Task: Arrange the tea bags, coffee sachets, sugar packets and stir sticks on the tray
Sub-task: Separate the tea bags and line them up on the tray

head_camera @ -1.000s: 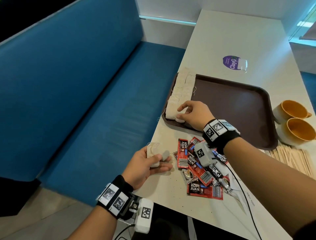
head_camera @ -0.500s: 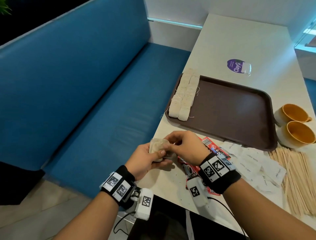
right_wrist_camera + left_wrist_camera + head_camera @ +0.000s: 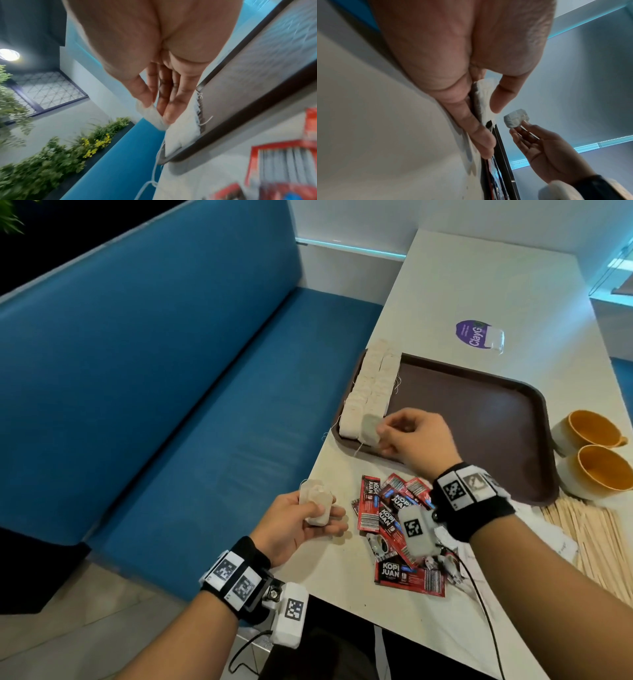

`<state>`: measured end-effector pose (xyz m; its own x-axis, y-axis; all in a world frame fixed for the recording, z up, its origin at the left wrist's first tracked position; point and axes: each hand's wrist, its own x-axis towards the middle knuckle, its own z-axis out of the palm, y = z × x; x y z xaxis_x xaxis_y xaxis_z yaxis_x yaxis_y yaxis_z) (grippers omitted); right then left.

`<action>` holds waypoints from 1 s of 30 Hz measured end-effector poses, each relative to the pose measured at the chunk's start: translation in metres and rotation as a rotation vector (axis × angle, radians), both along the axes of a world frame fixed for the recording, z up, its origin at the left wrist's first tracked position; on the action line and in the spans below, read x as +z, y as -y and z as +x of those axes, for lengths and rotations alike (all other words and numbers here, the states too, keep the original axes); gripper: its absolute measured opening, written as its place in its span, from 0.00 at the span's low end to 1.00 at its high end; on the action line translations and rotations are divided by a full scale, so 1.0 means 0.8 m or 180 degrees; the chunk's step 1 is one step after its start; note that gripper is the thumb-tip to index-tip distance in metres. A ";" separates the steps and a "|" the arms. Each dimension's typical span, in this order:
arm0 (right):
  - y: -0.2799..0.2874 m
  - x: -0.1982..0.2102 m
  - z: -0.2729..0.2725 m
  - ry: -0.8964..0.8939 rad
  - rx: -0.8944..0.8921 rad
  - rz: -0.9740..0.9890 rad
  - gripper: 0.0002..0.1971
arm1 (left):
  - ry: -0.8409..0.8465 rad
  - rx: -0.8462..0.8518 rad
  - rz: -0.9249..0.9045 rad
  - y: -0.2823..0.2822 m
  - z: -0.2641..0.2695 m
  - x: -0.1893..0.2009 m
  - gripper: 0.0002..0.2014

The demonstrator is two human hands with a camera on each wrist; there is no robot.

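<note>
A brown tray (image 3: 479,405) lies on the pale table, with two rows of tea bags (image 3: 371,385) along its left edge. My right hand (image 3: 407,436) pinches one tea bag (image 3: 370,429) just above the tray's near left corner, at the near end of the rows; its string dangles over the rim. My left hand (image 3: 298,522) holds a small stack of tea bags (image 3: 315,505) at the table's left edge. In the left wrist view the stack (image 3: 485,100) sits between thumb and fingers. Red coffee sachets (image 3: 394,515) lie in a heap between my hands.
Wooden stir sticks (image 3: 589,529) lie at the right, with white sugar packets (image 3: 561,546) partly under my right forearm. Two orange-lined cups (image 3: 596,453) stand right of the tray. A purple sticker (image 3: 474,333) is beyond it. A blue bench (image 3: 205,405) runs along the table's left side.
My right hand took a tea bag from the stack in my left hand and carried it to the tray's near left corner. The left hand stayed at the table edge.
</note>
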<state>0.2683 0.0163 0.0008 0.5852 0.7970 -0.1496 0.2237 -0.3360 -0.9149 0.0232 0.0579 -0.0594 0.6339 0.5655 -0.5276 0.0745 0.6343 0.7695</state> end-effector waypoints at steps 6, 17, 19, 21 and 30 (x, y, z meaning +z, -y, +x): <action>-0.030 -0.020 0.029 -0.0007 0.0183 -0.0386 0.05 | 0.0021 0.0083 -0.0192 0.000 0.001 0.004 0.11; -0.052 -0.040 0.042 0.0755 0.0090 -0.0701 0.14 | 0.0108 0.0029 -0.0277 -0.003 0.000 0.001 0.14; -0.053 -0.039 0.039 0.0887 0.0257 -0.0662 0.11 | 0.0147 0.0001 -0.0299 -0.004 0.000 0.002 0.17; -0.053 -0.040 0.033 0.0957 0.0535 -0.0812 0.08 | 0.0161 -0.0023 -0.0310 -0.005 -0.001 0.001 0.19; -0.045 -0.036 0.023 0.0944 0.0557 -0.0757 0.08 | 0.0323 -0.0055 -0.0387 -0.004 -0.004 -0.003 0.20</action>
<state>0.2867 0.0525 -0.0279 0.4894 0.8518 -0.1869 0.5383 -0.4637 -0.7037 0.0199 0.0610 -0.0618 0.6965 0.4900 -0.5241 0.0118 0.7225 0.6913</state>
